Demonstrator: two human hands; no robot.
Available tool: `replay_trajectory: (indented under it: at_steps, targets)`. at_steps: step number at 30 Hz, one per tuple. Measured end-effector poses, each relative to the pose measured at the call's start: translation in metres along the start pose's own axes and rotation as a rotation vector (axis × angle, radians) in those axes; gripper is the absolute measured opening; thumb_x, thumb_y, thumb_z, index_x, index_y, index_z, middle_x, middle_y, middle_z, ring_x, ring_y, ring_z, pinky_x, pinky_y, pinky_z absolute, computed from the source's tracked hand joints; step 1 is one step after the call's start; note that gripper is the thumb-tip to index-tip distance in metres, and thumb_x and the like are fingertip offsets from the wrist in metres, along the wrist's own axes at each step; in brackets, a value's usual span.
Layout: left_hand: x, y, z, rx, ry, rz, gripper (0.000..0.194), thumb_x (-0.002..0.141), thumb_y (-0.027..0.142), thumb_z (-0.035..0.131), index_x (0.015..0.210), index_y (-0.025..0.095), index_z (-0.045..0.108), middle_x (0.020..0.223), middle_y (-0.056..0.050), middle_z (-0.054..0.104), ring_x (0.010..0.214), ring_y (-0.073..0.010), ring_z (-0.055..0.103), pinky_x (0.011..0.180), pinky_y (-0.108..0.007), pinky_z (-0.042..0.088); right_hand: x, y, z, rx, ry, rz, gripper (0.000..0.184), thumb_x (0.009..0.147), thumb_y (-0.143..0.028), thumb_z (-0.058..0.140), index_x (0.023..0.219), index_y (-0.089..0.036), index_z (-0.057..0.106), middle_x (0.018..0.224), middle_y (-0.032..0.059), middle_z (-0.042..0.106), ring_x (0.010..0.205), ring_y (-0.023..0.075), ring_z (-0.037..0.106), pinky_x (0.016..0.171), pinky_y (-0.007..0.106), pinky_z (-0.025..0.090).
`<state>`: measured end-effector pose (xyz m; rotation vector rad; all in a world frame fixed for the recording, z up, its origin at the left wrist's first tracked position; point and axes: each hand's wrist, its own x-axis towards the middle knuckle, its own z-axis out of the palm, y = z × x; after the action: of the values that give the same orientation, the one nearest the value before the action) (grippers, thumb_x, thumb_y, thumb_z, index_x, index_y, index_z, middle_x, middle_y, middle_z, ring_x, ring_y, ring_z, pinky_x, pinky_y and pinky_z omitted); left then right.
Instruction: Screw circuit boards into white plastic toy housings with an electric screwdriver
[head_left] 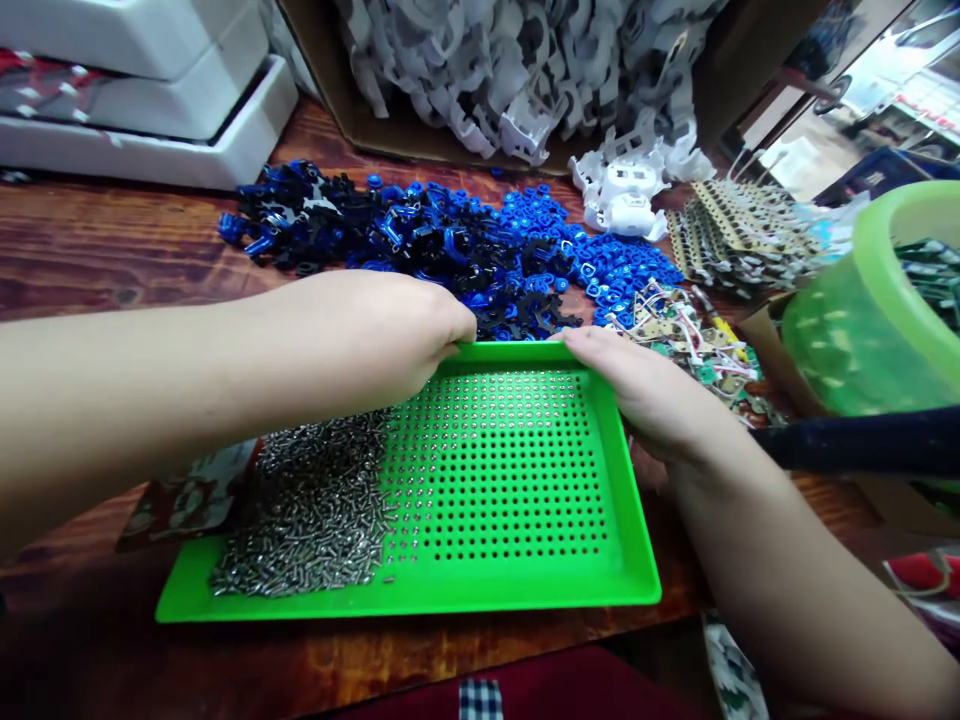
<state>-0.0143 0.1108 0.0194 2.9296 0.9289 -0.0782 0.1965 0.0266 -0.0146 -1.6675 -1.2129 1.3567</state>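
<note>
A bright green perforated tray (pixel 517 590) lies before me on the wooden table. Loose small metal screws (pixel 315 520) are heaped over its left part, and many holes along the top and middle hold a screw. My left hand (pixel 405 325) is closed on the tray's far rim near the middle, its fingertips mostly hidden behind the rim. Around the far right corner, my right hand (pixel 622 375) grips the rim with the thumb along the top. Part of a red printed card (pixel 195 495) shows beneath my left forearm, by the tray's left side.
Beyond the tray lie piles of blue and black plastic parts (pixel 405 230) and small blue rings (pixel 622 265). A box of white plastic shells (pixel 525 70) stands behind. Wired circuit boards (pixel 690 340) and a green bucket (pixel 840 320) are rightward; white foam trays (pixel 165 150) sit back left.
</note>
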Motion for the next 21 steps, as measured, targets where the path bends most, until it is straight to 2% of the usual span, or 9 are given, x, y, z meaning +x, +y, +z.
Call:
replay_trajectory:
  at_steps: [3,7,15,21]
  targets:
    - [0.0,0.002,0.0,0.105,-0.098,-0.019,0.029,0.076,0.021,0.043,0.088,0.026,0.069,0.08,-0.001,0.069,0.071,-0.0208,0.065,0.056,-0.029,0.045,-0.001,0.002,0.004,0.135,-0.061,0.04,0.041,0.082,-0.056,0.05,0.101,-0.021,0.061,0.103,0.0031,0.064,0.1,0.0205,0.058,0.088,0.034,0.043]
    - [-0.001,0.006,-0.002,0.126,-0.123,-0.017,0.028,0.074,0.018,0.045,0.088,0.027,0.068,0.079,0.0,0.07,0.069,-0.0188,0.065,0.054,-0.027,0.044,-0.001,0.004,0.007,0.261,-0.108,0.044,0.041,0.081,-0.054,0.053,0.102,-0.02,0.064,0.101,0.0035,0.066,0.099,0.0205,0.059,0.093,0.036,0.042]
    - [-0.003,0.011,-0.011,0.103,-0.183,-0.07,0.027,0.073,0.016,0.046,0.083,0.025,0.069,0.074,0.0,0.067,0.061,-0.0178,0.061,0.052,-0.027,0.042,-0.001,0.005,0.009,0.446,-0.198,0.107,0.038,0.082,-0.048,0.053,0.105,-0.02,0.064,0.098,0.0032,0.068,0.098,0.0215,0.061,0.087,0.036,0.047]
    - [-0.004,0.009,-0.005,0.077,-0.135,-0.072,0.026,0.071,0.016,0.048,0.079,0.028,0.069,0.073,0.001,0.069,0.061,-0.017,0.06,0.052,-0.028,0.04,-0.003,0.006,0.009,0.312,-0.074,0.084,0.042,0.08,-0.052,0.055,0.109,-0.021,0.062,0.108,0.0035,0.065,0.105,0.022,0.058,0.095,0.037,0.042]
